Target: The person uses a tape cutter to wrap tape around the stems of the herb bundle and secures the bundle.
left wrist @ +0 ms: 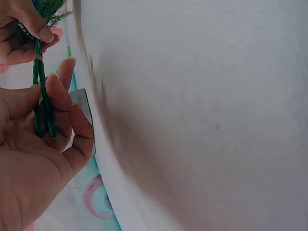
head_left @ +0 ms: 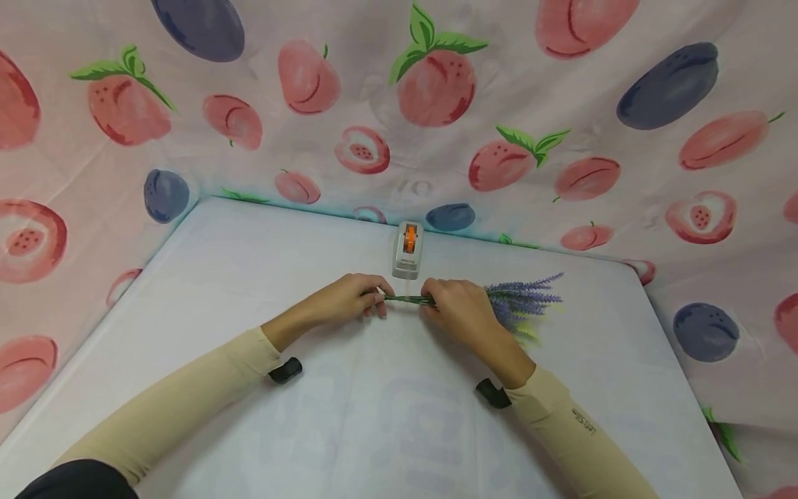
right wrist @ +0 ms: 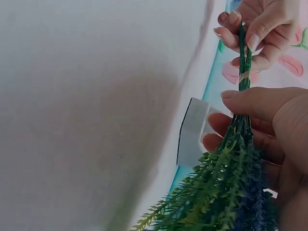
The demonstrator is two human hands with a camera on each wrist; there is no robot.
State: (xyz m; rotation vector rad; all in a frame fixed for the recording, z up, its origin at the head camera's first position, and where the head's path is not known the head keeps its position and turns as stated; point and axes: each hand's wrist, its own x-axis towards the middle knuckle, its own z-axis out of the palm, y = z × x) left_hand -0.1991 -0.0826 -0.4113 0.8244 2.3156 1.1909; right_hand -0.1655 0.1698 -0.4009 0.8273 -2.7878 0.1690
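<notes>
A bunch of purple lavender sprigs with green stems lies sideways above the white table. My left hand pinches the stem ends between thumb and fingers; in the left wrist view, two stem ends stick out past the thumb. My right hand grips the stems just below the flower heads, which point right. Between the hands, a narrow tan band, apparently tape, circles the stems. Right behind the hands stands a grey tape dispenser with an orange core.
The white tabletop spreads out in front of the hands. A fruit-patterned cloth rises along the table's back and side edges. Black camera mounts hang under both wrists, below beige sleeves.
</notes>
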